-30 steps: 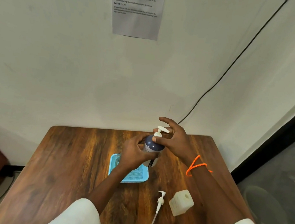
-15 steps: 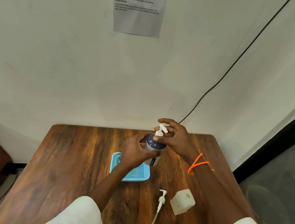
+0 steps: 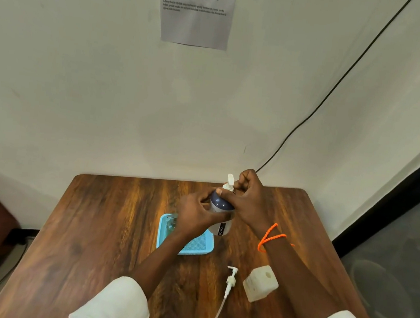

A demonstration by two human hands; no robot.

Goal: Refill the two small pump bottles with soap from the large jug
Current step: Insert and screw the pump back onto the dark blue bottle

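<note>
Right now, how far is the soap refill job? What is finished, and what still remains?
Done: nothing is clearly finished. In hand: the left hand holds the dark bottle above the blue tray while the right hand grips its pump, apparently fitting it. Left: a loose pump lies on the table beside a pale square bottle with an open top. How full either bottle is cannot be seen.

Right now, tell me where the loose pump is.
In the head view, the loose pump lies flat on the wooden table, near the front right, just left of the white square bottle and nearer than the blue tray.
</note>
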